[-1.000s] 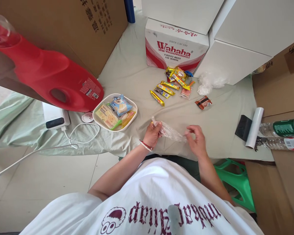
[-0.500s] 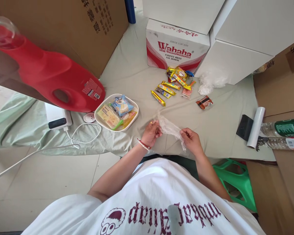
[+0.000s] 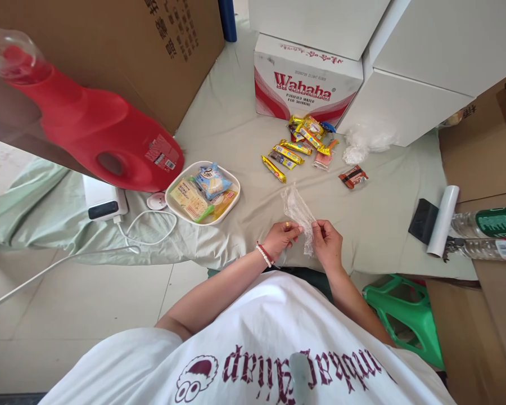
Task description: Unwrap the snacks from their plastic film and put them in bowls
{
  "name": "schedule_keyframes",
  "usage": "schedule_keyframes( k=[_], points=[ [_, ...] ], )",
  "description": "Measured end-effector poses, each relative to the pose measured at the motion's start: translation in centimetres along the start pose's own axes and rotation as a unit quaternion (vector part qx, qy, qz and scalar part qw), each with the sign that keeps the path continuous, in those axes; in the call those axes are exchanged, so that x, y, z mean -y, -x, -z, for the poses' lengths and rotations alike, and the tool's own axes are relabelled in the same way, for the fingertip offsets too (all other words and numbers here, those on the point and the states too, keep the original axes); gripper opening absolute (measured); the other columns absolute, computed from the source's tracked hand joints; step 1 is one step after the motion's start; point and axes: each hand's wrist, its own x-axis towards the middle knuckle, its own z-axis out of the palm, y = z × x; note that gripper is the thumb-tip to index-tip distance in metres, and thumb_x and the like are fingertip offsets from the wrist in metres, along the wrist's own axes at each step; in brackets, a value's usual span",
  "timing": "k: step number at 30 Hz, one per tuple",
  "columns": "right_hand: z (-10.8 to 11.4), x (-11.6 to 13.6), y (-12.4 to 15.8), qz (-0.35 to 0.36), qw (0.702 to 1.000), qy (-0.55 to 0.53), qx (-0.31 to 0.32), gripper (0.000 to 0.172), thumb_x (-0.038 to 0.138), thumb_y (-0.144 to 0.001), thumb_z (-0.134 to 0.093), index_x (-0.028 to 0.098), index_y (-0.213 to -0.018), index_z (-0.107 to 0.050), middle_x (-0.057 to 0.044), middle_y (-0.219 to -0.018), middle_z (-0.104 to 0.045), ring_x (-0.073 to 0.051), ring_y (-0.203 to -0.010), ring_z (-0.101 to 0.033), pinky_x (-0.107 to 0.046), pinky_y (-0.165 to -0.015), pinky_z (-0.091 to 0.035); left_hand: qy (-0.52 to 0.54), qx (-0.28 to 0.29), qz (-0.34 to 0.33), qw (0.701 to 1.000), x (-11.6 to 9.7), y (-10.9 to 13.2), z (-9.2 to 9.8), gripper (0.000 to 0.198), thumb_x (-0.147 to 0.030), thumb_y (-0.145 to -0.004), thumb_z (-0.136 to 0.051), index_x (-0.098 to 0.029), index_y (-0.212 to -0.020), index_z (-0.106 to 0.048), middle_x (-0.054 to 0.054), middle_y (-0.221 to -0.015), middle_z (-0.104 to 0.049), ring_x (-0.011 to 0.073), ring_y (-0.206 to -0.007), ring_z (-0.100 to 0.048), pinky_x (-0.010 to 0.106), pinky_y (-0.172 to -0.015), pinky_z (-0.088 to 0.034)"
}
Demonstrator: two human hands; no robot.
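Observation:
A thin clear plastic bag [image 3: 298, 209] hangs crumpled between my hands, just above the cloth-covered table. My left hand [image 3: 281, 238], with a bracelet at the wrist, pinches its left edge. On the other side my right hand [image 3: 326, 241] grips the bag between thumb and fingers. Beyond them lies a loose pile of snacks in yellow wrappers [image 3: 306, 140]. Nearer on the right is a brown-wrapped snack [image 3: 353, 177]. To the left stands a white bowl [image 3: 235, 198] holding several packaged snacks, one in a blue wrapper [image 3: 211, 181].
A red detergent bottle [image 3: 118, 138] and a white power bank [image 3: 105, 199] with a cable are at the left. Behind stands a Wahaba carton [image 3: 307, 84]. Crumpled clear plastic [image 3: 365, 143], a white roll [image 3: 442, 221] and plastic bottles [image 3: 489, 221] lie right. A green stool [image 3: 409, 315] is below.
My left hand has moved right and slightly down, closer to my right hand. The bag, earlier stretched between them, is now bunched, with its loose end pointing away from me.

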Motion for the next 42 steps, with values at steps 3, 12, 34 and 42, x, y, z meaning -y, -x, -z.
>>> schedule_keyframes(
  k=[3,12,34,42],
  points=[
    [0.3,-0.4,-0.4,-0.051,0.996,-0.069,-0.005,0.034,0.058,-0.092,-0.062,0.024,-0.088,-0.065,0.003,-0.064,-0.058,-0.015,-0.055,-0.05,-0.029,-0.056,-0.04,0.021,-0.003,-0.01,1.0,0.1,-0.4,0.4,0.04,-0.045,-0.063,-0.094,-0.017,-0.07,-0.065,-0.003,-0.062,-0.057,0.0085,-0.057,-0.049,0.023,-0.05,-0.032],
    [1.7,-1.5,-1.8,-0.112,0.983,-0.141,-0.027,0.037,0.06,-0.082,-0.07,0.024,-0.082,-0.063,0.005,-0.061,-0.051,-0.014,-0.055,-0.041,-0.027,-0.052,-0.036,0.158,0.011,-0.024,0.987,-0.6,0.4,1.4,0.039,-0.03,-0.061,-0.094,-0.016,-0.07,-0.059,0.004,-0.1,-0.072,0.019,-0.099,-0.073,0.038,-0.097,-0.056],
    [0.7,-0.2,-1.3,-0.224,0.885,-0.379,0.152,0.041,0.049,-0.068,-0.092,0.026,-0.1,-0.078,-0.002,-0.098,-0.074,-0.019,-0.086,-0.066,-0.033,-0.08,-0.055,0.138,0.034,-0.033,0.989,-2.9,1.3,-1.3,0.057,-0.06,-0.072,-0.085,-0.024,-0.086,-0.042,-0.005,-0.079,-0.071,0.0005,-0.037,-0.025,0.022,-0.041,-0.015],
    [-0.8,1.2,-1.6,-0.233,0.848,-0.401,0.258,0.045,0.048,-0.065,-0.095,0.022,-0.096,-0.076,0.0,-0.083,-0.074,-0.012,-0.063,-0.06,-0.026,-0.058,-0.048,0.086,0.076,-0.013,0.993,-3.3,1.1,-0.3,0.051,-0.058,-0.071,-0.086,-0.016,-0.087,-0.061,-0.002,-0.068,-0.064,0.0022,-0.039,-0.033,0.022,-0.039,-0.022]
  ],
)
